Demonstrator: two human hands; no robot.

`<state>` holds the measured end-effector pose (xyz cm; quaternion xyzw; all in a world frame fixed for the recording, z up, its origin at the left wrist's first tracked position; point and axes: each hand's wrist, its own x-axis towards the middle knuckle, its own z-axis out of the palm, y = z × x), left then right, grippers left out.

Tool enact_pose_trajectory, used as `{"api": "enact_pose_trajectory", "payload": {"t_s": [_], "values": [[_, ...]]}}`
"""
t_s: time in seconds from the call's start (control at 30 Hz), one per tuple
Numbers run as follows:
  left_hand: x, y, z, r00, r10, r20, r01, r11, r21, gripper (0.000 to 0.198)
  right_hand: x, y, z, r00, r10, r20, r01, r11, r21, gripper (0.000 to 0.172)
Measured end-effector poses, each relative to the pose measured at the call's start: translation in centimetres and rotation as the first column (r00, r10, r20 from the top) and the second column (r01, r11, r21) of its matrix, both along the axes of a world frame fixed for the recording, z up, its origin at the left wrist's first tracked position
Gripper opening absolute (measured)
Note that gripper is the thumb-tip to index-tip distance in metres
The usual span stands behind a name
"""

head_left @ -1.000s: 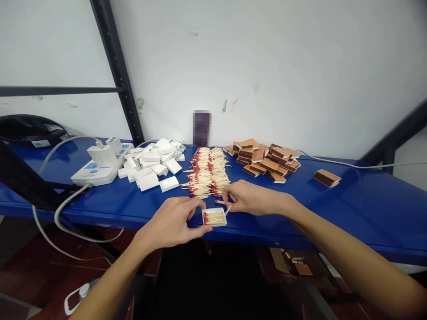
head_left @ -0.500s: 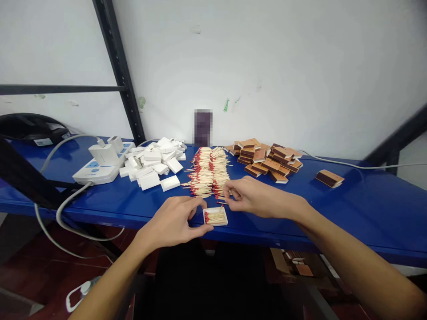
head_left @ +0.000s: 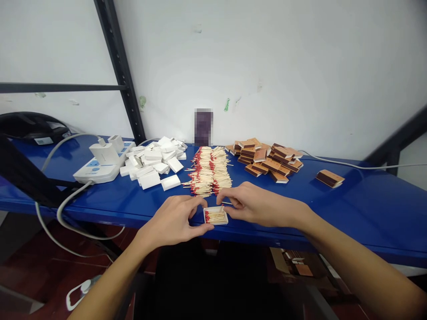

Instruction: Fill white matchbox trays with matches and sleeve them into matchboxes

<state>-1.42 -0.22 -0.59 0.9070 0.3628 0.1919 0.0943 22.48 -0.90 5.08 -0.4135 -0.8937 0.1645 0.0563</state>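
Observation:
A small white matchbox tray (head_left: 215,216) holding red-tipped matches sits near the front edge of the blue table (head_left: 333,209). My left hand (head_left: 175,220) curls around the tray's left end, thumb and fingers pinching it. My right hand (head_left: 253,203) hovers at the tray's right end, fingers pinched on a single match over the tray. Just behind lies a large pile of loose matches (head_left: 210,170).
A heap of empty white trays (head_left: 156,162) lies left of the matches. Brown matchbox sleeves (head_left: 265,160) are piled to the right, with one finished box (head_left: 329,178) apart. A white power strip (head_left: 100,165) with cables sits far left. A black shelf post (head_left: 120,66) rises behind.
My right hand has moved left from beside the match pile to above the tray, carrying a match. My left hand and the tray have stayed put.

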Motion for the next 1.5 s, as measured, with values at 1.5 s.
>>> {"api": "enact_pose_trajectory", "payload": {"t_s": [1.5], "values": [[0.2, 0.1, 0.2, 1.000, -0.006, 0.004, 0.006, 1.000, 0.007, 0.034, -0.8, -1.2, -1.5, 0.985, 0.027, -0.169, -0.001, 0.988, 0.152, 0.021]]}}
